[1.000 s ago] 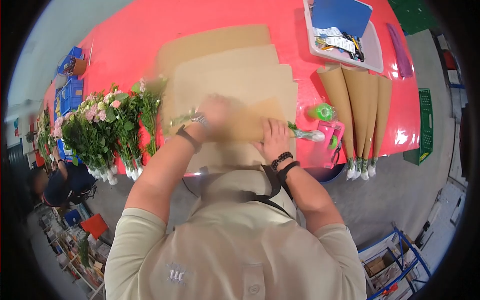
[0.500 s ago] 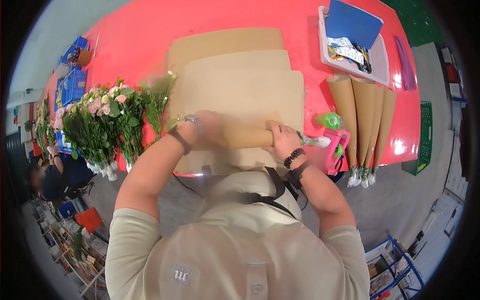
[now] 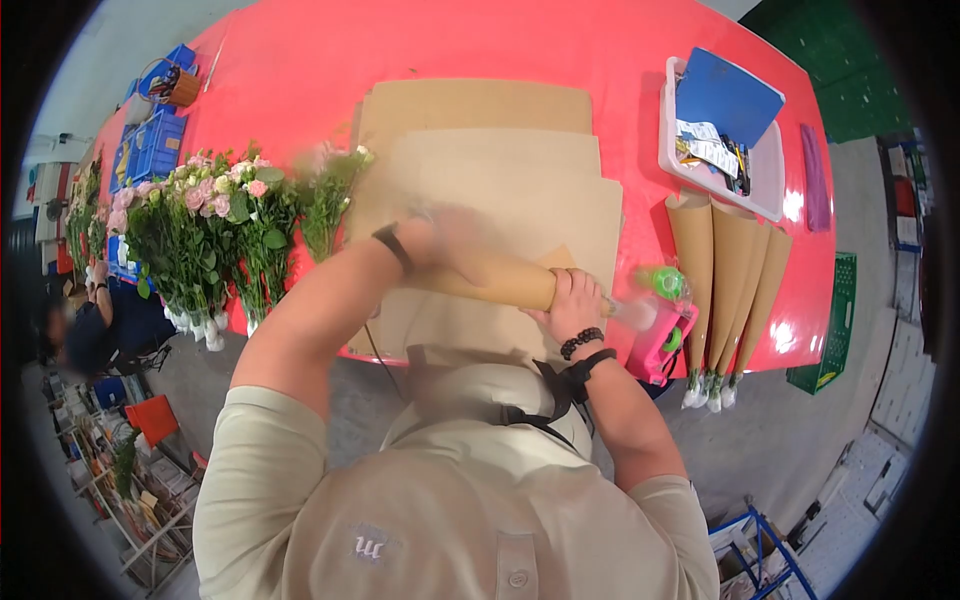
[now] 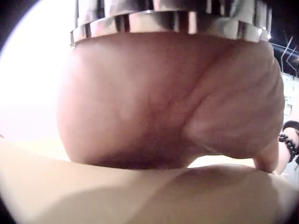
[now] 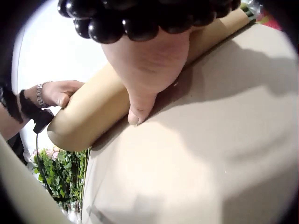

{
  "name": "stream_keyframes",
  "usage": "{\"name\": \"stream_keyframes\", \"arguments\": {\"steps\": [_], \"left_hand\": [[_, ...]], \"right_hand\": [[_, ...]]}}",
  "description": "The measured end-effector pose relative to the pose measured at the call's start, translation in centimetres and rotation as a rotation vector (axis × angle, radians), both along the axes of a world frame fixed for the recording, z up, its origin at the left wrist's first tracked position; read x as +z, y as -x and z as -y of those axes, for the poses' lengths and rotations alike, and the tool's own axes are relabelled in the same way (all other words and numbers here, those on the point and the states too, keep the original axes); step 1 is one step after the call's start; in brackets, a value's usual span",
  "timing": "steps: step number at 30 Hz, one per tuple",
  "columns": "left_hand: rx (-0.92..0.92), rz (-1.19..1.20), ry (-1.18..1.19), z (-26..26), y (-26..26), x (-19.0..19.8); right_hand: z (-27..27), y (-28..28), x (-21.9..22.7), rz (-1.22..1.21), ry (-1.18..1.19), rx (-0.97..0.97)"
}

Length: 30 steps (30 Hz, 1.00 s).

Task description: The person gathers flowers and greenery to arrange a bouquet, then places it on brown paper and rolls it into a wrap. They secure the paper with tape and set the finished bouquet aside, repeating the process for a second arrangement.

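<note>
On a stack of brown kraft paper sheets (image 3: 510, 160) lies a rolled kraft paper cone (image 3: 500, 280), slanting down to the right. My left hand (image 3: 465, 238), blurred in the head view, lies over the wide end; the right wrist view shows its thumb against the paper. Around the narrow end, my right hand (image 3: 577, 303) grips the cone, its thumb (image 5: 140, 109) low on the side. A blurred white-wrapped stem end (image 3: 633, 315) sticks out past that hand. Any flower heads inside are hidden. The left wrist view shows mostly palm above paper.
Bunches of pink and white flowers (image 3: 215, 215) lie at the left. To the right are a green tape roll (image 3: 665, 282), a pink tape dispenser (image 3: 660, 345), several finished paper cones (image 3: 730, 265) and a white bin (image 3: 720, 185) with a blue board. Another person (image 3: 100, 320) is at far left.
The paper around the stems has gone from a loose fold to a rounded cone, now slanting more. My left hand has shifted along its wide end; my right hand keeps hold of the narrow end.
</note>
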<state>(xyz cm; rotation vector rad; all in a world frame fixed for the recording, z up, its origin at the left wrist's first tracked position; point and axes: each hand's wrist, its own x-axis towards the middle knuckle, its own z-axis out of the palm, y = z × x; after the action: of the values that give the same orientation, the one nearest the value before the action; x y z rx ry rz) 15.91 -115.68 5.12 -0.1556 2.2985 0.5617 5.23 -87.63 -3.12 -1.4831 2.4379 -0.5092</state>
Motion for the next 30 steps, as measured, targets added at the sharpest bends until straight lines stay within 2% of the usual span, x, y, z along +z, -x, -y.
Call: {"name": "stream_keyframes", "arguments": {"steps": [2,3,5,8,11,14,17,20,22,24,25,28,29,30], "left_hand": [[-0.074,-0.131,0.088,-2.6,0.2,0.9],[-0.117,-0.201,0.145,-4.2,0.5,1.2],[-0.07,-0.203,0.24,-6.9,1.3,-2.7],[-0.082,-0.032,0.171,-6.2,3.6,-3.2],[-0.121,0.142,0.113,-5.0,4.8,-0.2],[-0.051,0.211,0.018,-3.7,4.6,2.0],[0.15,0.042,-0.085,-0.4,2.5,-2.6],[0.242,0.092,-0.076,4.1,0.5,-0.5],[0.358,0.083,-0.032,6.1,-0.6,-2.1],[0.479,0.154,-0.086,7.7,-1.7,-3.0],[0.546,0.23,-0.163,8.4,-2.4,-1.7],[0.803,0.344,-0.358,9.8,-5.2,-2.7],[0.92,0.369,-0.403,10.2,-6.2,-5.3],[1.014,0.379,-0.449,10.4,-6.9,-5.6]], "right_hand": [[0.7,1.1,0.2,0.088,-0.125,0.016],[1.0,1.4,0.4,0.078,-0.109,0.009],[1.5,1.7,1.2,0.053,-0.076,0.008],[1.5,1.1,2.0,0.053,-0.126,-0.053],[0.0,0.4,-0.2,-0.018,-0.061,-0.068],[0.2,0.6,-1.0,-0.079,-0.011,-0.028],[0.2,1.1,-1.3,-0.108,0.025,0.001],[0.4,1.6,-1.1,-0.074,-0.002,0.03],[0.5,2.1,-1.3,-0.056,-0.015,0.06],[0.5,2.2,-1.1,-0.039,-0.033,0.071],[0.5,2.2,-0.7,-0.032,-0.045,0.073],[0.9,2.6,-0.4,-0.045,-0.082,0.108],[1.1,2.5,-0.4,-0.051,-0.095,0.124],[1.5,2.5,-0.2,-0.067,-0.145,0.14]]}}
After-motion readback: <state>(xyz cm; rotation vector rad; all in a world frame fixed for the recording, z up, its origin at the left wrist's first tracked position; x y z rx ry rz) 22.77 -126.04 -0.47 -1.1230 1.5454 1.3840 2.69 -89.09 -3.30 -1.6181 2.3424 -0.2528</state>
